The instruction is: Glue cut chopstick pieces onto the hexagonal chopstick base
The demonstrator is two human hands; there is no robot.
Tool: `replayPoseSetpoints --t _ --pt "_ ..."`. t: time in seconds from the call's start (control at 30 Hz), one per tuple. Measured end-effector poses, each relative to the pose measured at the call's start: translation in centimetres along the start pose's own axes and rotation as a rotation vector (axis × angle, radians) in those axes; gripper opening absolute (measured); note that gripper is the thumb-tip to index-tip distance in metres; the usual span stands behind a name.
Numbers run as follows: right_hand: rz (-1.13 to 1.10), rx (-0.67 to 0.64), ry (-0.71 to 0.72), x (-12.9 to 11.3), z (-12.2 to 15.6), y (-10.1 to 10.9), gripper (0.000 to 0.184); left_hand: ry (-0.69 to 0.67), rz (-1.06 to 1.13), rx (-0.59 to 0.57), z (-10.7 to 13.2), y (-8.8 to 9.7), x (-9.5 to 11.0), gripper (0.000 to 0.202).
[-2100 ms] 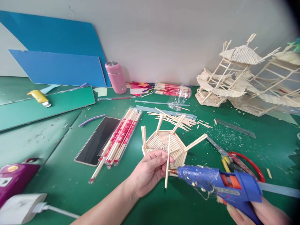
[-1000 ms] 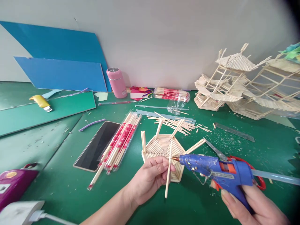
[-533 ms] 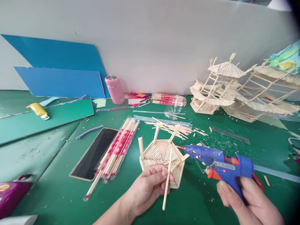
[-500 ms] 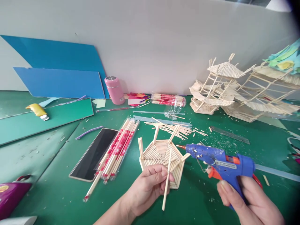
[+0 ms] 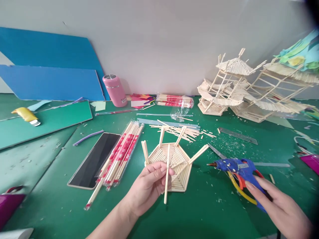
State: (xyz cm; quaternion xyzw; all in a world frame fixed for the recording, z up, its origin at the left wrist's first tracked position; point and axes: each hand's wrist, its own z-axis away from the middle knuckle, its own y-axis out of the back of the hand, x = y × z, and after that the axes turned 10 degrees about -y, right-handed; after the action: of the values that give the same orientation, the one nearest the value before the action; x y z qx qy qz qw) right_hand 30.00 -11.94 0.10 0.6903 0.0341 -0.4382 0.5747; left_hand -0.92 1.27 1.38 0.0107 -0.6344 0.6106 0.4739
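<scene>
While the left grip [image 5: 149, 186] pinches a stick [image 5: 165, 191] between thumb and fingers, we see that stick standing nearly upright across the face of the hexagon [image 5: 180, 172]. Its lower end juts out below the fingers. The hexagon, a flat plate of sticks with several posts rising from its corners, sits just beyond the left grip and touches the fingertips. Whether it rests on the worktop [image 5: 199, 212] or is tipped up by the hand, we cannot tell.

Well to the right of that grip the glue gun [image 5: 233, 165] lies low over the worktop, its nozzle pointing toward the hexagon but apart from it. The right grip [image 5: 281, 207] rests on its handle with fingers stretched along it; we cannot tell whether they clasp it or merely lie there. A yellow-handled tool [image 5: 240, 192] shows under the gun.

We judge the step in hand to be setting this stick on the hexagon, though no glue can be made out under it. The next move, as we read it, calls for a steady left grip while the joint sets, then a clean lift of the fingers so the stick is not dragged askew.

Left of the left grip lies a bundle [image 5: 119, 159] of wrapped chopsticks beside a dark slab [image 5: 96, 161]. Beyond the hexagon lie loose sticks [image 5: 184, 131], and far beyond the right grip stand stick models [image 5: 234, 86].
</scene>
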Motion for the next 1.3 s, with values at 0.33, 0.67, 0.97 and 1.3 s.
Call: replayPoseSetpoints --t 0.33,0.67,0.97,1.3 --pt "0.183 0.207 0.415 -6.5 1.7 -3.5 0.014 -0.047 -0.039 0.022 -0.1 0.2 0.3 0.014" --pt "0.542 -0.372 0.932 -13.9 0.6 -10.1 0.015 -0.061 -0.053 0.045 -0.1 0.2 0.3 0.013" --pt "0.59 -0.444 1.114 -14.5 -0.5 -9.4 0.014 -0.063 -0.032 0.051 0.0 0.2 0.4 0.014" --pt "-0.286 -0.767 0.326 -15.1 0.3 -5.9 0.013 -0.065 -0.042 0.102 -0.1 0.0 0.3 0.017"
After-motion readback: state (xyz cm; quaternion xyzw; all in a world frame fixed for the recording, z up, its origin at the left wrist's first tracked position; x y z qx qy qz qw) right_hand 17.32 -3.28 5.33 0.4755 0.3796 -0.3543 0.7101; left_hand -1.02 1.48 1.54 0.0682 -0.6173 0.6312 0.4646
